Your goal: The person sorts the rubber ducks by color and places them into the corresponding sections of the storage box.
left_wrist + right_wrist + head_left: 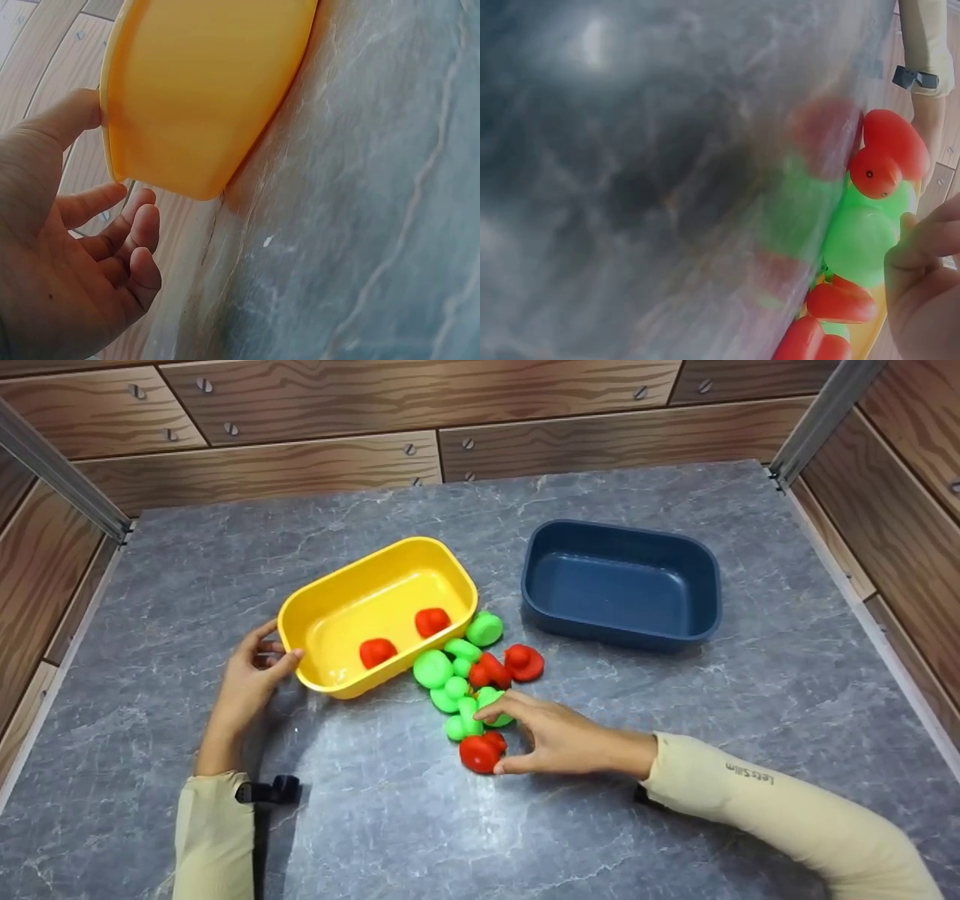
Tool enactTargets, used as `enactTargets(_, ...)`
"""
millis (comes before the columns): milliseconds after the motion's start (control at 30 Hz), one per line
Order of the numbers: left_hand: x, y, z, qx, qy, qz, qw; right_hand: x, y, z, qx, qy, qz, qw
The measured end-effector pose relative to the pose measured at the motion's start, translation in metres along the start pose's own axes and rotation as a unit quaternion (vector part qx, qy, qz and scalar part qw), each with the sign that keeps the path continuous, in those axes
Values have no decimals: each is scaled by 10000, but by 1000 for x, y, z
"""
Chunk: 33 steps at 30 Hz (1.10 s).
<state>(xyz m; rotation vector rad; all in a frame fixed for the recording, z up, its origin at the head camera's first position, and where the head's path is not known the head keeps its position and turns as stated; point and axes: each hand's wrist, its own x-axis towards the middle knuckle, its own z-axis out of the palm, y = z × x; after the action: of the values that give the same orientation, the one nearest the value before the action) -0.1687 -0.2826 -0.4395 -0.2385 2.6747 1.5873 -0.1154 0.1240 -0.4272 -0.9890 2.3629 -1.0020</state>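
A yellow bin (322, 641) stands at an angle, with two red rubber ducks, one (377, 652) to the left and another (432, 622) to the right, on its floor. My left hand (251, 679) pinches its left end at the rim, thumb on top; the left wrist view shows the other fingers loosely bent below. Over the pile of red and green ducks, my right hand (562, 739) has thumb and forefinger spread. The thumb is beside the nearest red duck (478, 755), and the forefinger is above a green duck (491, 706). Nothing is gripped by it.
A dark blue bin (622, 585) with nothing inside stands right of the yellow one. More ducks, such as a green one (433, 669) and a red one (523, 662), lie against or near the yellow bin's front right side. Wood-patterned panels (420, 397) border the grey marbled table (375, 825).
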Motion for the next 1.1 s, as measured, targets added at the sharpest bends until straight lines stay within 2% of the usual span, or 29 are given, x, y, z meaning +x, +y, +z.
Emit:
enactTargets(267, 2, -1, -1, 76, -70, -121, 9999, 0, 0, 5, -424, -79, -81, 9990)
enactTargets(633, 2, -2, -1, -57, -81, -189, 9998, 4, -1, 7, -798, -242, 50, 9965)
enactTargets(1100, 2, -1, -1, -89, -60, -116, 9999, 4, 1, 9, -1196, -185, -246, 9923)
